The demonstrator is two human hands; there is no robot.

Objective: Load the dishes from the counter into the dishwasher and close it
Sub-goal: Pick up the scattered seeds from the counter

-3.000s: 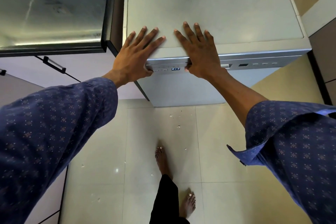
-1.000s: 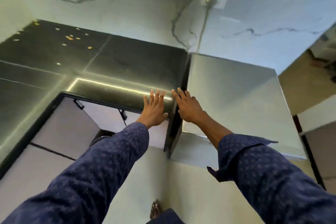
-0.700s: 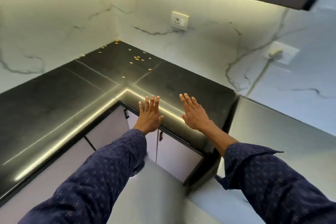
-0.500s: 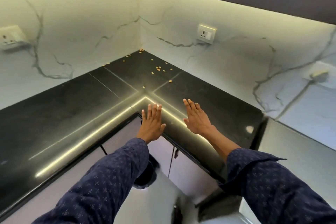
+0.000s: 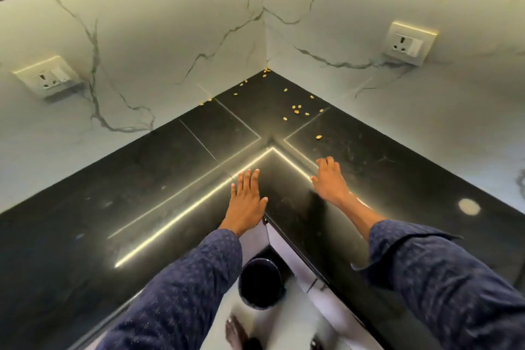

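Moved since earlier frames: both hands, off the closed dishwasher top and across to the corner tabletop (image 5: 170, 179); the dishwasher is now out of view.

Item 1, left hand (image 5: 246, 198): fingers straight and together, holding nothing, over the tabletop's inner edge; contact cannot be told.

Item 2, right hand (image 5: 329, 180): fingers relaxed, slightly bent, holding nothing, apparently resting on the tabletop.

Item 3, dishes: none visible on the tabletop, so the task looks finished.

Item 4, scattered crumbs (image 5: 297, 109): near the back corner, well apart from both hands.

Risks: a sweep of either hand could scatter crumbs; a dish left outside this view would go unloaded; the dark bin (image 5: 261, 283) below sits near a foot and could be kicked.
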